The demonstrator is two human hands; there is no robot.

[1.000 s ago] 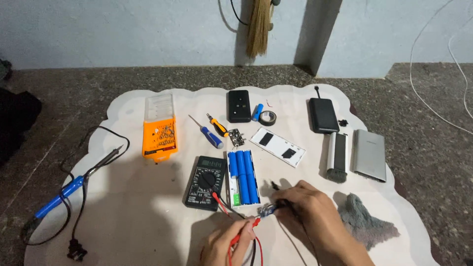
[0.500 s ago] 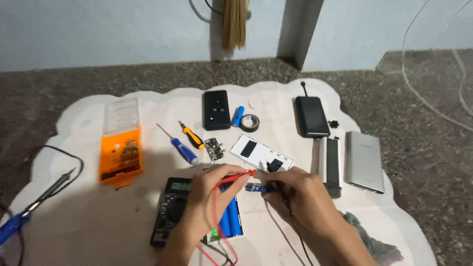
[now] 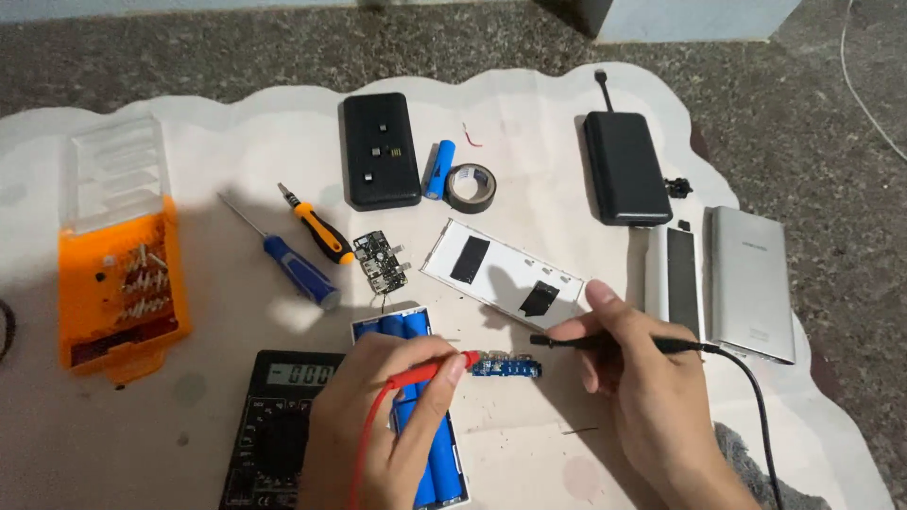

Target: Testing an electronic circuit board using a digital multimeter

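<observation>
Left hand (image 3: 387,425): closed around the red probe (image 3: 430,371), tip touching the small blue circuit board (image 3: 505,365).
Right hand (image 3: 652,397): pinching the black probe (image 3: 614,344), tip just above the board.
Board: on the white mat (image 3: 567,123), beside the blue battery pack (image 3: 416,397).
Multimeter (image 3: 274,425): left of the pack.

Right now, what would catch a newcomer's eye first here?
The two hands at bottom centre: the left hand holds a red probe and the right hand a black probe, both aimed at a small blue board. Next, the orange bit case at far left.
</observation>
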